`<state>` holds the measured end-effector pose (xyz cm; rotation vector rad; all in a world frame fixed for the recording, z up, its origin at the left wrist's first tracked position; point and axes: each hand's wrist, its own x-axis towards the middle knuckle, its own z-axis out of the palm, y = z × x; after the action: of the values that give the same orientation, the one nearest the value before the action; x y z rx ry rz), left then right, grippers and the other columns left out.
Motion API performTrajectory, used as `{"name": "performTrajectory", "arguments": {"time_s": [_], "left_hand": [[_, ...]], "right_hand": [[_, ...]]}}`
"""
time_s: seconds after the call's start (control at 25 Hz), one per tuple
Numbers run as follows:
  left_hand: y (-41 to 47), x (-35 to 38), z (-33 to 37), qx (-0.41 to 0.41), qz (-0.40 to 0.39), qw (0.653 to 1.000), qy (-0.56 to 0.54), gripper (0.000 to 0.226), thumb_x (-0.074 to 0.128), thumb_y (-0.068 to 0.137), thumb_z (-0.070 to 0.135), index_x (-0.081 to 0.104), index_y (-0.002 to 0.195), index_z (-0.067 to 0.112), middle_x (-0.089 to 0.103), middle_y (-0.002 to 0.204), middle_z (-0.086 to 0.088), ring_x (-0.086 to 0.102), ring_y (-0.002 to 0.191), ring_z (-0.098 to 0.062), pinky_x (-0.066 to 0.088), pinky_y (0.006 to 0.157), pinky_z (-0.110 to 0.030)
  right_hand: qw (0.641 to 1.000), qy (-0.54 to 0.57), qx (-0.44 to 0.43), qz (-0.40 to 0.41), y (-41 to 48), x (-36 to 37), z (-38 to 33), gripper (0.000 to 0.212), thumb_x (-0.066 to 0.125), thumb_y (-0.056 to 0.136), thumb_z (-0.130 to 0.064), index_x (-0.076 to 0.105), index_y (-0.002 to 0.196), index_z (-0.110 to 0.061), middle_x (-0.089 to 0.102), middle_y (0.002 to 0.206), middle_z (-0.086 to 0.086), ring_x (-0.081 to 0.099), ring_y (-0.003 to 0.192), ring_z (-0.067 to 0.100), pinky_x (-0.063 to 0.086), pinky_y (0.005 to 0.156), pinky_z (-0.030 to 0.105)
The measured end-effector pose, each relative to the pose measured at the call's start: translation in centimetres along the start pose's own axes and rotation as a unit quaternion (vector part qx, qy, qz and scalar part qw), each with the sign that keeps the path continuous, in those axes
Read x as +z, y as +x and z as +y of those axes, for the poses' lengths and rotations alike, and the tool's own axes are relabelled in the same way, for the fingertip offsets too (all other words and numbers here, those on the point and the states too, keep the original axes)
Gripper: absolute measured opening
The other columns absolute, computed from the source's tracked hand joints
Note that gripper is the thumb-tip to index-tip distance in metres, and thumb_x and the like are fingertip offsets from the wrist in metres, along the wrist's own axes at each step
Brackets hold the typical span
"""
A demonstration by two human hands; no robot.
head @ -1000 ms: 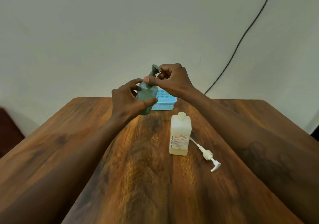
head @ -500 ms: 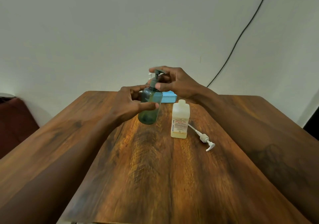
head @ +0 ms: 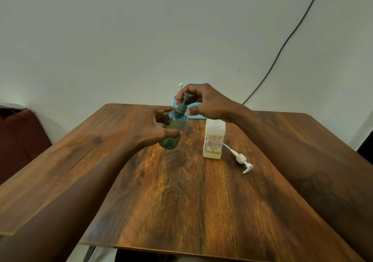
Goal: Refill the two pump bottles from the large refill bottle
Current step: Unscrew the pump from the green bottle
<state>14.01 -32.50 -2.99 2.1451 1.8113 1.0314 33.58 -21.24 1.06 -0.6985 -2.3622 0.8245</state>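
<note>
Left hand (head: 152, 129) wraps the body of the teal pump bottle (head: 174, 129), thumb across the near face and fingers curled round the far side. The bottle sits over the middle of the wooden table (head: 181, 201), tilted so its top leans to the right and away; whether its base touches the wood, cannot tell. Right hand (head: 207, 102) comes in from above, with its fingertips pinching the grey pump head (head: 186, 97) and its thumb down by the collar at the bottle's neck. The pump is still seated on the bottle. Just to the right stands a white labelled bottle (head: 213, 140), upright on the table, with pale yellowish liquid at the bottom; its top is hidden under the right wrist. Beside it, further right, a white pump (head: 241, 158) lies flat on the wood, its dip tube pointing back toward the white bottle and its nozzle toward the near edge. Behind both hands, near the far table edge, shows a sliver of a blue basket (head: 198, 116), and a small white nozzle tip (head: 180, 85) pokes up above the right fingers. A black cable (head: 282, 45) runs diagonally down the pale wall. A dark red seat (head: 20, 138) sits off the table's left side.
</note>
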Motion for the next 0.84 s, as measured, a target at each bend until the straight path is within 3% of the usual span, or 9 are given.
{"name": "performTrajectory", "arguments": {"time_s": [0.04,0.12,0.24,0.32,0.4,0.52,0.6,0.72,0.84], "left_hand": [[0.1,0.1,-0.4,-0.001,-0.006,1.000,-0.021,0.070,0.085,0.079,0.031,0.055,0.143,0.026,0.065,0.124,0.011,0.063,0.107,-0.006,0.043,0.071,0.006],[0.1,0.5,-1.0,-0.004,-0.006,0.999,-0.044,0.071,0.087,0.077,0.027,0.058,0.142,0.021,0.066,0.121,0.008,0.063,0.108,-0.009,0.046,0.073,0.004],[0.0,1.0,-1.3,-0.005,0.000,0.999,-0.046,0.064,0.087,0.077,0.023,0.061,0.136,0.021,0.063,0.111,0.010,0.059,0.096,-0.004,0.040,0.064,0.006],[0.1,1.1,-1.4,0.001,-0.003,0.999,-0.051,0.065,0.088,0.076,0.021,0.061,0.135,0.024,0.062,0.107,0.014,0.059,0.089,0.000,0.043,0.065,0.003],[0.1,1.1,-1.8,0.001,-0.015,0.998,-0.059,0.067,0.088,0.073,0.022,0.061,0.135,0.025,0.064,0.105,0.016,0.063,0.094,-0.004,0.051,0.071,-0.005],[0.2,1.0,-2.7,-0.022,-0.047,0.996,-0.068,0.076,0.082,0.064,0.037,0.061,0.136,0.027,0.071,0.113,0.008,0.067,0.103,-0.010,0.060,0.090,-0.035],[0.2,0.8,-2.9,-0.031,-0.081,0.994,-0.067,0.080,0.078,0.059,0.043,0.060,0.136,0.028,0.072,0.114,0.007,0.068,0.103,-0.010,0.059,0.095,-0.041],[0.1,0.9,-3.1,-0.033,-0.078,0.994,-0.061,0.075,0.077,0.060,0.046,0.063,0.132,0.029,0.073,0.111,0.006,0.069,0.100,-0.011,0.059,0.092,-0.042],[-0.1,1.3,-3.5,-0.024,-0.053,0.997,-0.054,0.077,0.075,0.058,0.051,0.065,0.131,0.028,0.073,0.108,0.005,0.069,0.098,-0.014,0.061,0.087,-0.044]], "right_hand": [[1.000,0.000,0.001,-0.010,-0.1,0.1,-0.1,0.050,0.076,0.080,0.001,0.063,0.123,-0.019,0.064,0.127,0.001,0.063,0.116,0.011,0.056,0.092,0.022],[0.999,-0.046,0.018,0.018,0.2,0.6,-0.1,0.057,0.083,0.080,-0.024,0.058,0.131,-0.023,0.062,0.130,0.000,0.062,0.116,0.012,0.054,0.091,0.021],[0.986,-0.126,0.026,0.105,0.6,1.8,-0.2,0.054,0.081,0.078,-0.057,0.072,0.110,-0.015,0.069,0.096,-0.005,0.068,0.079,0.007,0.054,0.065,0.015],[0.983,-0.142,-0.007,0.114,0.8,2.2,0.0,0.035,0.083,0.081,-0.046,0.077,0.092,-0.013,0.071,0.081,-0.004,0.067,0.070,0.007,0.054,0.061,0.019],[0.989,-0.124,-0.022,0.077,0.6,2.2,-0.2,0.020,0.086,0.078,-0.025,0.078,0.093,-0.014,0.072,0.087,-0.005,0.067,0.077,0.008,0.053,0.066,0.017],[0.991,-0.130,-0.035,0.026,0.3,2.5,-0.1,0.029,0.082,0.071,-0.003,0.077,0.096,-0.016,0.073,0.094,-0.005,0.070,0.087,0.011,0.060,0.077,0.020],[0.988,-0.145,-0.051,0.023,0.3,2.8,0.0,0.032,0.077,0.070,0.004,0.079,0.094,-0.016,0.074,0.092,-0.008,0.071,0.088,0.009,0.060,0.081,0.023],[0.990,-0.133,-0.056,-0.003,0.3,2.6,0.3,0.036,0.077,0.073,-0.005,0.077,0.106,-0.020,0.075,0.102,-0.005,0.069,0.095,0.007,0.056,0.086,0.020],[0.984,-0.179,-0.004,-0.020,0.4,2.7,0.4,0.043,0.081,0.081,-0.048,0.075,0.111,-0.018,0.074,0.103,0.003,0.067,0.089,0.009,0.056,0.078,0.026]]}}
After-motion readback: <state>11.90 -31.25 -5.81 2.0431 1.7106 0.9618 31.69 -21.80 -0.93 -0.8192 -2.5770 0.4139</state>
